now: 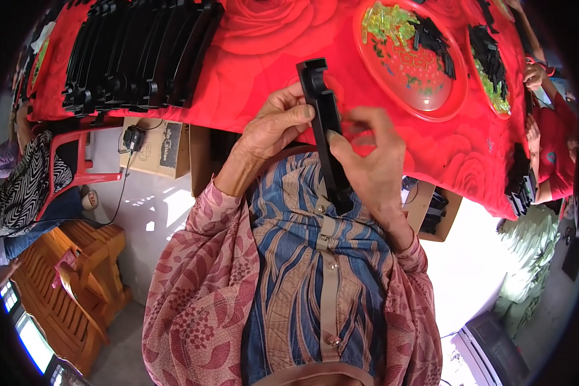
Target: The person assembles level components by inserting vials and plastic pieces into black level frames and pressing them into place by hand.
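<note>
My left hand [278, 125] grips a long black plastic part [328, 138] near its upper end, thumb on its side. The part has a curved notch near the top and a channel down its length. It slants over my lap, just off the table's front edge. My right hand [374, 157] is at the part's right side, its thumb against the edge. Motion blurs the bent fingers of that hand, so whether they pinch a small piece is unclear.
Many similar black parts [141, 55] lie in a row at the far left of the red tablecloth [264, 58]. A red-rimmed tray [447, 112] holds yellow-green and black pieces; a second tray [492, 71] sits beyond it. Cardboard boxes [154, 161] stand below. Another person [553, 141] works at the right.
</note>
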Demonstrator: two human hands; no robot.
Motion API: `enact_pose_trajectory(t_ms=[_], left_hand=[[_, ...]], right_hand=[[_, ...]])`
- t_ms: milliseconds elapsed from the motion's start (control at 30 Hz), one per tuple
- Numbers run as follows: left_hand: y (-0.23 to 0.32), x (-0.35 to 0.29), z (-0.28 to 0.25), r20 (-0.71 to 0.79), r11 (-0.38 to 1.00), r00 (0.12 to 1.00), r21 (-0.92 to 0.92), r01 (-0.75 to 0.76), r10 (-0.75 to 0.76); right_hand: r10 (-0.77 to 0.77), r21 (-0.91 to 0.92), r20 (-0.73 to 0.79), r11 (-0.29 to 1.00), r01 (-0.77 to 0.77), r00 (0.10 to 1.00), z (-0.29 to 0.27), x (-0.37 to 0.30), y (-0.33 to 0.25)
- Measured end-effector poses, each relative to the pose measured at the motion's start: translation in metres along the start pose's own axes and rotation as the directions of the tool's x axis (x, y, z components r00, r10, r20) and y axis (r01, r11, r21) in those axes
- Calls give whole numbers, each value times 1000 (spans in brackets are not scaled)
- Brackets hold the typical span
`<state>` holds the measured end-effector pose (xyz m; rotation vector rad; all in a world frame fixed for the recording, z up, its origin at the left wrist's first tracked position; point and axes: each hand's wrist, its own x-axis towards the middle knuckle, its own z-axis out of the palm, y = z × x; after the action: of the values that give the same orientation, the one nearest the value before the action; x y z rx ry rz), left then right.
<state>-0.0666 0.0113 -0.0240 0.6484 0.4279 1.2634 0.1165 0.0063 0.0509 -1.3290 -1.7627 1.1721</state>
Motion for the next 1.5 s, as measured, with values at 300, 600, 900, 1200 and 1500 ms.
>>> enact_pose_trajectory(t_ms=[300, 600, 900, 1200, 1500], left_hand=[[-17, 10, 27, 57, 972, 977, -98, 212, -207], [-21, 0, 58, 84, 915, 927, -154, 373, -364], [4, -3, 65, -177, 756, 950, 576, 312, -257], [20, -9, 53, -9, 265, 999, 964, 19, -41], [27, -19, 52, -65, 380, 974, 914, 146, -217]], right_hand=[[-415, -440, 246, 757, 483, 876, -53, 38, -38], [-196, -485, 433, 772, 411, 880, -74, 60, -53], [-53, -604, 264, 769, 208, 963, -86, 64, -38], [39, -720, 349, 651, 241, 936, -75, 56, -29], [79, -441, 475, 884, 159, 877, -71, 42, -17]])
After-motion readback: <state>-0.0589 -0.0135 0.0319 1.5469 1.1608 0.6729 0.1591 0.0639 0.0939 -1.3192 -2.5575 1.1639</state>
